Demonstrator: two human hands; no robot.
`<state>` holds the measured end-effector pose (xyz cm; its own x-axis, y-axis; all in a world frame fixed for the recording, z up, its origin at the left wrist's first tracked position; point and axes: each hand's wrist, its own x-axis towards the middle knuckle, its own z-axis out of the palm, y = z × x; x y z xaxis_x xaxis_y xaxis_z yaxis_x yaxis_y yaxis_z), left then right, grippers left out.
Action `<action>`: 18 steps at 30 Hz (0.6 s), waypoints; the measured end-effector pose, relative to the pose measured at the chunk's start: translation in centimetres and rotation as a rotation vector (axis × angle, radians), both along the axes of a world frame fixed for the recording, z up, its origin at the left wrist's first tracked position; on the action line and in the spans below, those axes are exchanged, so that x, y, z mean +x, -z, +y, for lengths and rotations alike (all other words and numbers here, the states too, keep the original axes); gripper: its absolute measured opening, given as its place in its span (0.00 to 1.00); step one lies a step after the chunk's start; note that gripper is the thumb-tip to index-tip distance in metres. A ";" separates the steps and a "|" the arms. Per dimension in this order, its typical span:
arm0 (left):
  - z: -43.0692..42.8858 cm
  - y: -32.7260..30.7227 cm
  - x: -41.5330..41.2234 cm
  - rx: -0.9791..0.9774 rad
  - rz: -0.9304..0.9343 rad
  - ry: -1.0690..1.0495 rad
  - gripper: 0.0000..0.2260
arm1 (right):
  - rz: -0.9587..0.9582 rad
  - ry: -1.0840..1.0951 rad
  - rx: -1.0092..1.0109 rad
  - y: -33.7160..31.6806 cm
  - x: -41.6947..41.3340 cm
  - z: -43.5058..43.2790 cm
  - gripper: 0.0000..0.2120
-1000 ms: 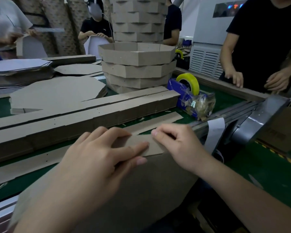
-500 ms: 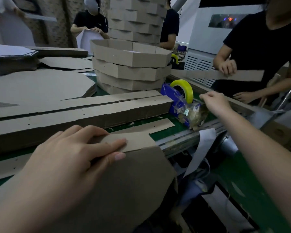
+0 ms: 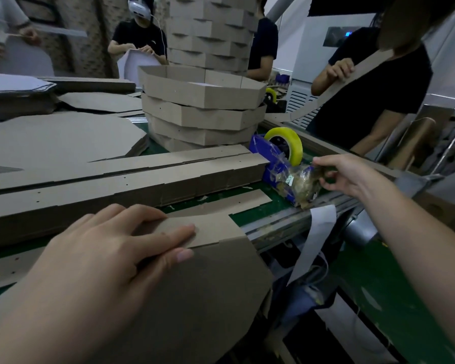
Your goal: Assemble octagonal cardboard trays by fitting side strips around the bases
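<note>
My left hand presses flat on a brown side strip, holding its end against the edge of an octagonal cardboard base that tilts toward me off the table's edge. My right hand is out at the blue tape dispenser with its yellow tape roll. Its thumb and fingers are curled at the dispenser's front, where a wad of old clear tape clings. Whether they pinch the tape end I cannot tell.
Long stacks of side strips lie across the green table. Finished octagonal trays are stacked behind them, flat bases to the left. Several people stand around; one at right holds a strip.
My right hand left the strip and reached right to the tape dispenser, now closing in on its front. My left hand stayed pressed on the strip and base.
</note>
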<state>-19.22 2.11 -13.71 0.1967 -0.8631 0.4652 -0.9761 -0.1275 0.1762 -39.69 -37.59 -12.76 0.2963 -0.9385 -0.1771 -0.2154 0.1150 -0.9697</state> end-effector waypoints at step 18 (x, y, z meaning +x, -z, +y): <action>-1.0 0.4 0.4 0.061 -0.033 0.025 0.16 | -0.589 -0.063 -0.096 4.3 -2.1 1.2 0.22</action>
<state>-18.83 1.11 -14.16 0.1598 -0.8946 0.4173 -0.9843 -0.1122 0.1363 -41.75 -36.35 -17.04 0.3745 -0.9195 0.1191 0.3584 0.0251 -0.9332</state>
